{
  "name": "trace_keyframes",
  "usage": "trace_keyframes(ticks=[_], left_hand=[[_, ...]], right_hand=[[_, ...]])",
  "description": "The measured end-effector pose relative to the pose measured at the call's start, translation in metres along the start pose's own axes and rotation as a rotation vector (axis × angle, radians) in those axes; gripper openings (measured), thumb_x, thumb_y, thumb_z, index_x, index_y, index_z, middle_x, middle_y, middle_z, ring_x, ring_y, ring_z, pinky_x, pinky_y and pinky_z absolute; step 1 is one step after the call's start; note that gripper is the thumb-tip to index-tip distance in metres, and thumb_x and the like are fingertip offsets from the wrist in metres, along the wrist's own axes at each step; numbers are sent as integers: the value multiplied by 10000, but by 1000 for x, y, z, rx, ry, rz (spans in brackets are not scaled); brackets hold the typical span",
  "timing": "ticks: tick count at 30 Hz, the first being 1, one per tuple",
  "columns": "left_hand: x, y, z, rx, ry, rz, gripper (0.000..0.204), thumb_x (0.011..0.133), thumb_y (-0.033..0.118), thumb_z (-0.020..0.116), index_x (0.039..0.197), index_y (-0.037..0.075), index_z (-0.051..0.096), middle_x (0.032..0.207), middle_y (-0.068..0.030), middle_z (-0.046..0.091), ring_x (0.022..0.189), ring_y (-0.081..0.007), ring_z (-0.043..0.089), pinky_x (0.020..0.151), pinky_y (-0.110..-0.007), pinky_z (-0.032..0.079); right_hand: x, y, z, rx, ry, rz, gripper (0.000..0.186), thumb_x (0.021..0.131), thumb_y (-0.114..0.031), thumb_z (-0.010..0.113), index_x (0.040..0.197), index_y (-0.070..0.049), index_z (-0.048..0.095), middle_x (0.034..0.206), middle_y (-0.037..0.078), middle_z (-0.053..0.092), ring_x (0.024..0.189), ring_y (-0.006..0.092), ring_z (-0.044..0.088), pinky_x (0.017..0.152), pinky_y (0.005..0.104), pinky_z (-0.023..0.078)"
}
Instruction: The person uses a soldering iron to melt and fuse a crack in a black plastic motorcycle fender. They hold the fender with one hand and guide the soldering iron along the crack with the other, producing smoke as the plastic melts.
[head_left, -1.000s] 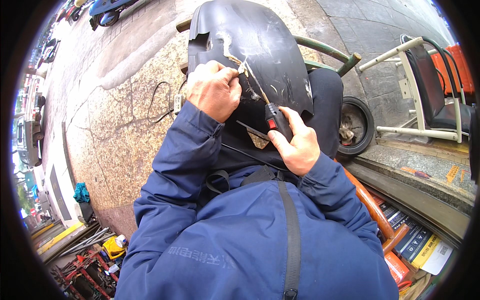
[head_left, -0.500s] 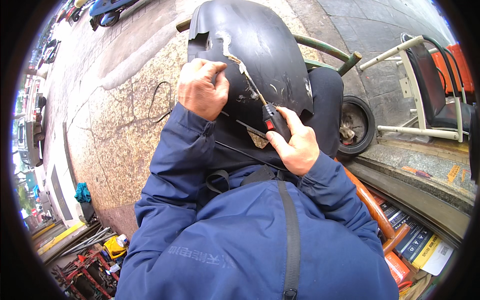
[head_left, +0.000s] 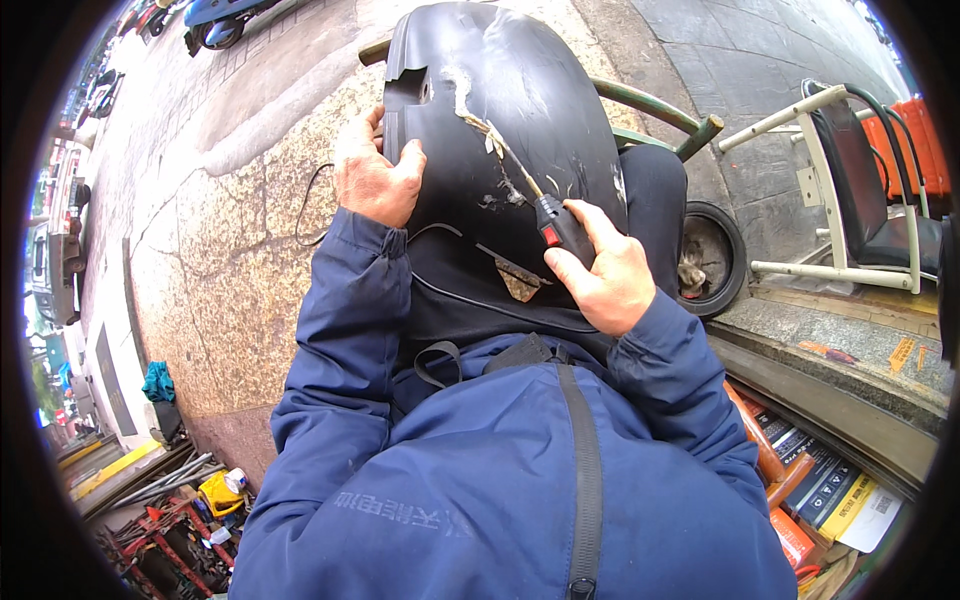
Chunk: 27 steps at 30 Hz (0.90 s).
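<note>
A curved black plastic panel (head_left: 530, 90) rests across my legs, with a ragged whitish seam (head_left: 462, 95) running down its surface. My left hand (head_left: 378, 172) grips the panel's left edge near the notched cutout. My right hand (head_left: 605, 270) is closed on a black handheld tool (head_left: 560, 228) with a red switch. The tool's thin metal shaft (head_left: 515, 160) points up-left onto the seam, its tip touching or very close to the pale, peeling material. A dark cord hangs below the tool across my lap.
Behind the panel is a green tubular frame (head_left: 660, 110). To the right are a black tire (head_left: 730, 270), a white-framed padded chair (head_left: 870, 240), an orange object (head_left: 900, 120) and flat boxes (head_left: 830, 490). Tools and rods (head_left: 160, 520) lie low at left; a blue scooter (head_left: 225, 15) stands beyond.
My left hand has moved left from beside the seam to the panel's left edge. The tool in my right hand has shifted slightly rightward, along with the panel.
</note>
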<state>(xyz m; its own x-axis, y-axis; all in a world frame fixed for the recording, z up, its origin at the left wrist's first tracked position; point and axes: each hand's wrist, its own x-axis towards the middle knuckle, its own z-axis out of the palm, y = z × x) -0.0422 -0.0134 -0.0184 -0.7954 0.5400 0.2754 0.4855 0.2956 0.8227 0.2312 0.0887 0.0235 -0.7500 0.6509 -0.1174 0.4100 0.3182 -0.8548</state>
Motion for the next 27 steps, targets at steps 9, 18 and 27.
trace_keyframes(ticks=[9,18,27], left_hand=[[1,-1,-1,-5,-27,-61,640,813,141,757,1367,-106,551,1286,-306,638,1213,-382,643,1043,-438,508],[2,-10,2,-45,-24,-52,640,818,135,755,1374,-104,548,1300,-311,639,1239,-386,633,1070,-433,489],[1,-5,1,-46,-22,-21,619,813,125,753,1351,-115,561,1288,-308,645,1224,-386,639,1070,-433,489]], right_hand=[[11,-2,-11,-38,-49,-51,518,892,-216,745,1340,-19,576,923,303,720,863,440,744,792,438,580],[16,1,-12,-52,-35,-90,513,890,-212,747,1334,-20,579,917,302,716,854,442,740,777,438,574],[14,3,-11,-22,-14,-93,515,889,-211,748,1339,-24,580,905,292,718,847,432,742,774,435,574]])
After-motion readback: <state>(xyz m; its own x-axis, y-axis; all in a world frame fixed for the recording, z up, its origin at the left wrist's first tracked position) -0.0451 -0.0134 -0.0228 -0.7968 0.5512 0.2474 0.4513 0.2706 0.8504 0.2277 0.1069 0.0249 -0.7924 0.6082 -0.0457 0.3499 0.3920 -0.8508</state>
